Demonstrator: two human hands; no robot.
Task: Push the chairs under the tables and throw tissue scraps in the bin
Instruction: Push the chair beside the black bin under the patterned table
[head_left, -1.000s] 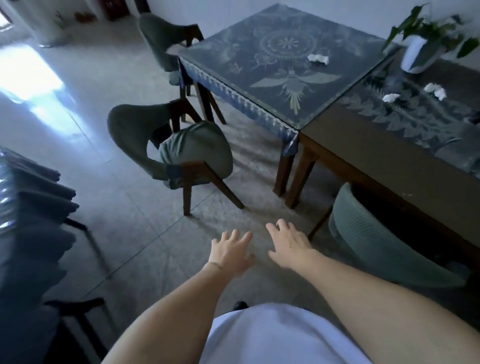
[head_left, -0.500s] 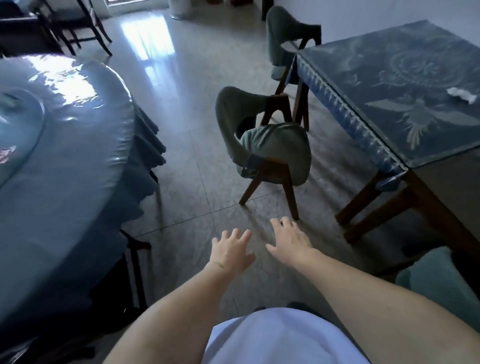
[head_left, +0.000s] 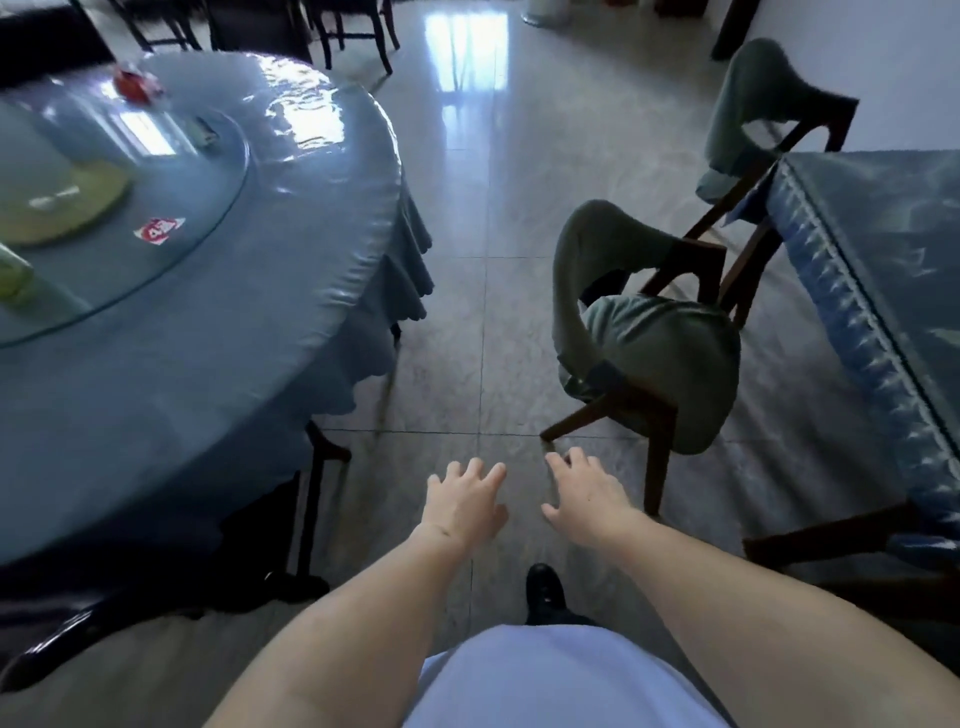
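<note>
My view has swung left since a second ago: the plant, the second table and the tissue scraps on the square tabletop have slid out of frame, and a big round tabletop (head_left: 291, 270) under a shiny blue cover now fills the left side. The nearer chair (head_left: 649, 358) has come closer and sits just ahead and to the right of my hands. It stands turned out from the square tabletop (head_left: 883, 270), its seat well clear of the patterned edge, so I judge it is the chair to push in next. A farther chair (head_left: 763, 109) stands at the far corner of the same tabletop, partly tucked as far as I can tell.

My left hand (head_left: 462, 509) and right hand (head_left: 587, 499) hang over the floor (head_left: 498, 208), palms down, fingers (head_left: 493, 475) spread and holding nothing. Neither touches the chair; the right hand is near its front leg. No tissue scraps and no bin show from here, so that part of the job waits.

On the round tabletop a small red and white tag (head_left: 158, 231) lies on the glass turntable (head_left: 104, 218). It carries white figures that look like a number, perhaps 43, but the blur keeps me from being sure. A red object near the far rim is too smeared to read.
</note>
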